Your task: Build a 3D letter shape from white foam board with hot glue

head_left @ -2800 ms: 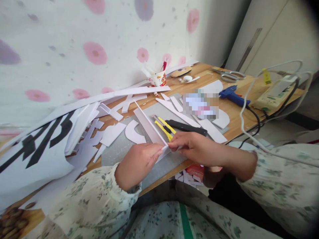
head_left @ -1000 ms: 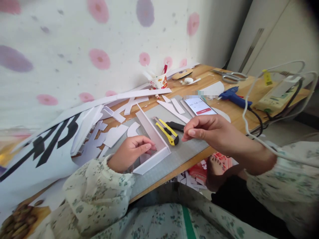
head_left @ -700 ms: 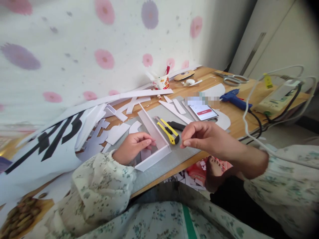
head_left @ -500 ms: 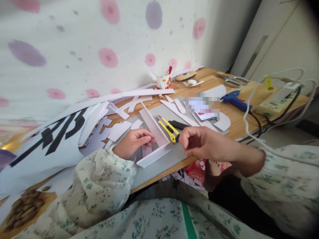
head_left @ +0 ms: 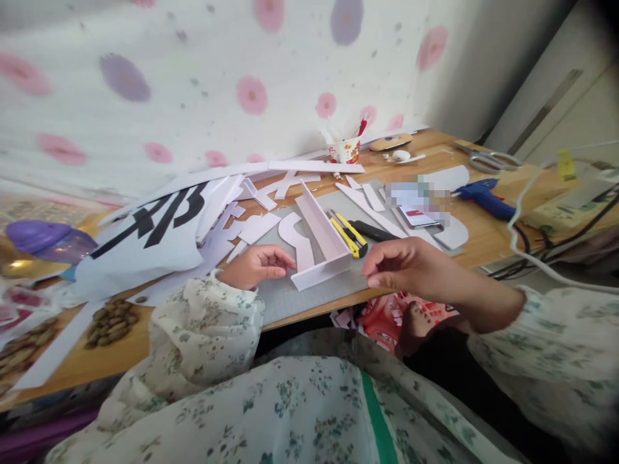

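My left hand [head_left: 261, 265] hovers left of a white foam-board piece, fingers loosely bent with a gap to the thumb and nothing visible in them. That piece [head_left: 324, 232], two strips meeting at a corner and standing on edge, rests on the grey cutting mat [head_left: 275, 301]. Beside it lies a curved white cutout [head_left: 296, 238]. To the right, my right hand [head_left: 411, 265] is above the table's front edge, thumb and index tips brought close together; whatever may be between them is too small to make out. A yellow utility knife [head_left: 349, 235] and a black-handled tool [head_left: 372, 230] lie between piece and hand.
Foam-board scraps [head_left: 258, 227] and a lettered white sheet [head_left: 155, 238] spread leftward. A phone [head_left: 416, 205], blue glue gun [head_left: 486, 198], scissors [head_left: 488, 159] and power strip [head_left: 570, 200] with cables are at right. A paper cup [head_left: 345, 151] stands behind; nuts [head_left: 112, 322] lie front left.
My left hand has drawn back from the inside of the cornered foam-board piece, uncovering the curved cutout. My right hand stays in a similar bent pose. The view has turned left.
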Demonstrator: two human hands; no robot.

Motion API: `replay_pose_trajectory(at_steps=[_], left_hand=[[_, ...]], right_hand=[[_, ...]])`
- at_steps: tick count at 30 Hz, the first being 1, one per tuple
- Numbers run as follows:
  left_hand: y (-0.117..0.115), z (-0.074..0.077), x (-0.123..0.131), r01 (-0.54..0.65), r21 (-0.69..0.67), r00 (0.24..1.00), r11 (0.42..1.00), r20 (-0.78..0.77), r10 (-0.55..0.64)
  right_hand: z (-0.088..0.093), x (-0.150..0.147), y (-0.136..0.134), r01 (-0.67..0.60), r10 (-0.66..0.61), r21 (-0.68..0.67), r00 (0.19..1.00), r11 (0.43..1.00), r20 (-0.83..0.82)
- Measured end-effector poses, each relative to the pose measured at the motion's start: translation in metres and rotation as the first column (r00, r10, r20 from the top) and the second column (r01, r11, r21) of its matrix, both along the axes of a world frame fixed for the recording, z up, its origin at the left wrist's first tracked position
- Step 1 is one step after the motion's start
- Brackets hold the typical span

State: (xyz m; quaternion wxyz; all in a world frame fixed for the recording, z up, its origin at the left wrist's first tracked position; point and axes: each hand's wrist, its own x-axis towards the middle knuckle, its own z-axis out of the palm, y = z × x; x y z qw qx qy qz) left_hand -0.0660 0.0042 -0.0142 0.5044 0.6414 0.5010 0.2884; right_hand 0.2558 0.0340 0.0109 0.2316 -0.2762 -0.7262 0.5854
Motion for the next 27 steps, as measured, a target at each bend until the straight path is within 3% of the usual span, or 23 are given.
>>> replay_pose_trajectory(at_steps=[8, 14, 22, 27], left_hand=[[-0.006, -0.016, 0.003, -0.004, 0.029, 0.992, 1.000, -0.123, 0.008], [-0.007, -0.020, 0.012, 0.024, 0.137, 0.961, 0.990, -0.275, 0.014], [-0.004, -0.020, 0.017, 0.120, 0.265, 0.912, 0.957, -0.410, -0.001], [-0.005, -0.022, 0.017, 0.163, 0.296, 0.886, 0.941, -0.464, -0.007]], right_hand=[[-0.011, -0.014, 0.005, 0.145, -0.141, 0.113, 0.989, 0.983, -0.044], [-0.017, -0.025, 0.016, 0.378, -0.439, 0.307, 0.885, 0.873, 0.159], [-0.022, -0.025, 0.010, 0.339, -0.388, 0.223, 0.891, 0.914, 0.234], [-0.029, -0.028, 0.004, 0.325, -0.379, 0.254, 0.903, 0.911, 0.205]])
